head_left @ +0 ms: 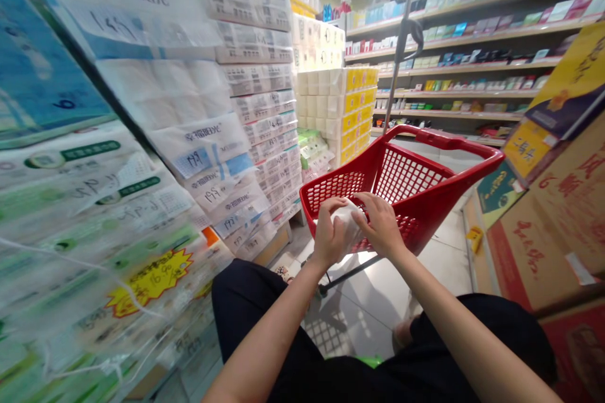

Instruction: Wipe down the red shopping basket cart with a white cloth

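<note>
Both hands are raised in front of the red shopping cart, with a small white crumpled item (348,221) between them that looks like tissue or thin plastic. My left hand (331,233) is curled around its left side, thumb pointing up. On the other side, the bent fingers of my right hand (379,220) grip its right edge. The red cart (425,214) has a perforated basket and stands just beyond the hands, its handle rising to the right. What the white item is cannot be made out exactly.
Wrapped paper packs (203,138) are stacked high along the left. Yellow-and-white packs (350,113) stand behind the cart. Cardboard boxes (558,214) line the right side. Shelves of goods (463,63) and a metal pole (401,44) are farther back.
</note>
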`<state>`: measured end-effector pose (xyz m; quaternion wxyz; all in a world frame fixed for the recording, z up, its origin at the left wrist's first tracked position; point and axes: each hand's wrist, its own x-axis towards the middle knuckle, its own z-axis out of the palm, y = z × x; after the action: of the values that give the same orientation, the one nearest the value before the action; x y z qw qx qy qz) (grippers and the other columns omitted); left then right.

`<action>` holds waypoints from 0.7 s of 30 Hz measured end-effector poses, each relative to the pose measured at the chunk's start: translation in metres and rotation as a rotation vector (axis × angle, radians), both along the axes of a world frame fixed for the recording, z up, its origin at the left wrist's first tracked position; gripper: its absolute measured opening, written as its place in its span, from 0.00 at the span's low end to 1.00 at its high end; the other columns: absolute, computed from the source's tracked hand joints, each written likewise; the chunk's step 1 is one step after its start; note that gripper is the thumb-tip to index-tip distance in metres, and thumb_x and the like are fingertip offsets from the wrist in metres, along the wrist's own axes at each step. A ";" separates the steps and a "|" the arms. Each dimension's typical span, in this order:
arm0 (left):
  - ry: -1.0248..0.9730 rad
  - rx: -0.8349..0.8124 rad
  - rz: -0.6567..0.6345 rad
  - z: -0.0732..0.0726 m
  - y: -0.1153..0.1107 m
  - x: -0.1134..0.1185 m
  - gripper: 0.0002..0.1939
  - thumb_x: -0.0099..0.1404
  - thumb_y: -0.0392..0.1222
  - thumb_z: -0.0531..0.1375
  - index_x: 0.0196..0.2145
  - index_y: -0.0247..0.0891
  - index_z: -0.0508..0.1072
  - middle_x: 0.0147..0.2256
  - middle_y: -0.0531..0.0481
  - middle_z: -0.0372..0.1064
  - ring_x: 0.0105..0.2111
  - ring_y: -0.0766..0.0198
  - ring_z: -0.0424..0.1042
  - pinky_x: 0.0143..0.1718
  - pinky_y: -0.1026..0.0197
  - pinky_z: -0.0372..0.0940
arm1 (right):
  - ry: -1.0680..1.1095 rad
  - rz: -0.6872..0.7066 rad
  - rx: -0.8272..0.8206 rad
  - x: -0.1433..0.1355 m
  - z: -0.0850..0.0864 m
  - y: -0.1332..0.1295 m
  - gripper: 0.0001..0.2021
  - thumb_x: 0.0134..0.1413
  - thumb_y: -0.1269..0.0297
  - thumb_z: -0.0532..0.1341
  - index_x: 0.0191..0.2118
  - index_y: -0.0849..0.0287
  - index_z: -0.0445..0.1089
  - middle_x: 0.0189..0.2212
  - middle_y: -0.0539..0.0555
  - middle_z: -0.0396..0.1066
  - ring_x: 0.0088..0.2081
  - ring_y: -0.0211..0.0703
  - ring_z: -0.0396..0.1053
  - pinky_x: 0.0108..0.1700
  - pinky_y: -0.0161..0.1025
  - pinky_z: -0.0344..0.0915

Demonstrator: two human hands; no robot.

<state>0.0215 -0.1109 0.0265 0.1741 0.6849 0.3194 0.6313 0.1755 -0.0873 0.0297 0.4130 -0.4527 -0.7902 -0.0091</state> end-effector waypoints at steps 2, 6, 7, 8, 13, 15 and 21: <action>-0.019 -0.047 0.136 -0.001 0.004 -0.011 0.10 0.71 0.40 0.46 0.47 0.39 0.63 0.46 0.44 0.65 0.48 0.59 0.66 0.53 0.51 0.63 | -0.158 0.060 0.071 -0.013 -0.002 -0.006 0.22 0.61 0.52 0.55 0.58 0.51 0.61 0.56 0.56 0.64 0.58 0.51 0.58 0.62 0.52 0.48; 0.095 -0.132 0.244 -0.017 0.014 -0.026 0.13 0.74 0.44 0.44 0.46 0.39 0.65 0.45 0.45 0.65 0.48 0.60 0.67 0.53 0.54 0.62 | -0.407 0.234 0.143 -0.035 -0.016 -0.006 0.21 0.58 0.56 0.60 0.56 0.54 0.64 0.50 0.56 0.68 0.53 0.50 0.62 0.59 0.49 0.53; 0.149 -0.141 0.237 -0.022 0.016 -0.028 0.14 0.74 0.46 0.43 0.47 0.40 0.64 0.46 0.45 0.65 0.49 0.60 0.66 0.53 0.54 0.62 | -0.440 0.233 0.147 -0.036 -0.019 -0.004 0.19 0.59 0.57 0.59 0.55 0.54 0.65 0.48 0.56 0.69 0.51 0.49 0.63 0.57 0.48 0.54; 0.211 -0.149 0.227 -0.026 0.016 -0.030 0.15 0.74 0.47 0.43 0.48 0.40 0.64 0.47 0.44 0.65 0.50 0.59 0.66 0.53 0.54 0.61 | -0.461 0.213 0.148 -0.034 -0.021 -0.001 0.16 0.61 0.58 0.58 0.53 0.54 0.66 0.46 0.56 0.71 0.49 0.48 0.64 0.56 0.47 0.54; 0.494 -0.183 0.262 -0.040 0.018 -0.037 0.21 0.73 0.53 0.45 0.57 0.42 0.59 0.53 0.44 0.64 0.53 0.55 0.65 0.53 0.52 0.60 | -0.526 0.068 0.142 0.017 -0.016 0.019 0.14 0.64 0.58 0.54 0.53 0.50 0.67 0.44 0.54 0.72 0.48 0.46 0.65 0.52 0.45 0.54; 0.576 -0.190 0.287 -0.040 0.020 -0.038 0.21 0.73 0.53 0.45 0.56 0.42 0.60 0.51 0.45 0.66 0.50 0.56 0.67 0.52 0.52 0.61 | -0.535 -0.009 0.158 0.052 -0.012 0.029 0.15 0.64 0.57 0.53 0.52 0.51 0.68 0.46 0.54 0.72 0.50 0.47 0.64 0.54 0.45 0.54; 0.759 -0.155 0.288 -0.036 0.020 -0.036 0.16 0.73 0.50 0.46 0.42 0.40 0.70 0.40 0.48 0.71 0.40 0.59 0.69 0.43 0.57 0.60 | -0.549 -0.158 0.199 0.131 -0.006 0.056 0.17 0.66 0.54 0.49 0.53 0.52 0.68 0.49 0.54 0.70 0.52 0.49 0.61 0.59 0.48 0.50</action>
<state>-0.0141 -0.0905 -0.0100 0.0048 0.8022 0.5003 0.3257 0.3066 -0.0310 0.0239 0.2242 -0.4509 -0.8297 -0.2408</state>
